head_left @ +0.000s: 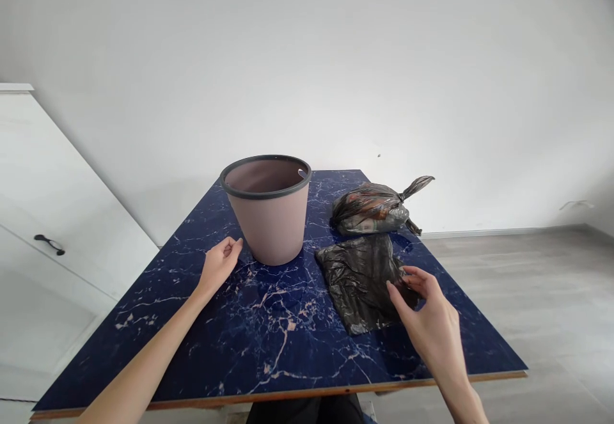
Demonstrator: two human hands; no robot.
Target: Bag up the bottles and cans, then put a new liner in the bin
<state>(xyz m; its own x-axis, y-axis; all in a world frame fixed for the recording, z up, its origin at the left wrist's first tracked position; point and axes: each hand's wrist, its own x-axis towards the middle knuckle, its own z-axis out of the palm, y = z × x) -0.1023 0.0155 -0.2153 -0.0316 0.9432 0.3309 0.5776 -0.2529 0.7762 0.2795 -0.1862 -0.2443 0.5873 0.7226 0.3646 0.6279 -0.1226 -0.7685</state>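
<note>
A pinkish-brown trash bin with a dark grey rim stands upright on the table. Beside its lower left side, my left hand rests with curled fingers and nothing visible in them. To the right of the bin lies a flat, wrinkled black trash bag. My right hand is at the bag's right edge, thumb and fingers apart over the plastic; whether the fingertips touch it is hard to tell. Behind the flat bag sits a filled, knotted black trash bag, with its contents showing through the thin film.
The table has a dark blue marbled top and a wooden front edge. A white cabinet with a black handle stands at the left. Behind is a white wall, and grey floor shows on the right.
</note>
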